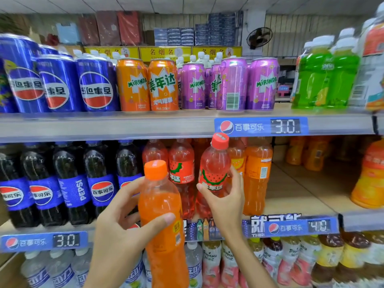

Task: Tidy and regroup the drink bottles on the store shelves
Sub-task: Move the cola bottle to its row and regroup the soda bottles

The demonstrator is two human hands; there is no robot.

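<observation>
In the lower centre of the frame, the left hand grasps an orange soda bottle around its body and holds it in front of the shelves. Just to the right, the right hand wraps its fingers around a red watermelon soda bottle, tilted, at the front of the middle shelf, between another red bottle and the orange bottles.

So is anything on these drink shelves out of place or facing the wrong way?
Yes. On the top shelf, one purple Mirinda can shows its barcode while its neighbours face forward. Below, the red watermelon bottle in the right hand leans, beside orange bottles.
</observation>
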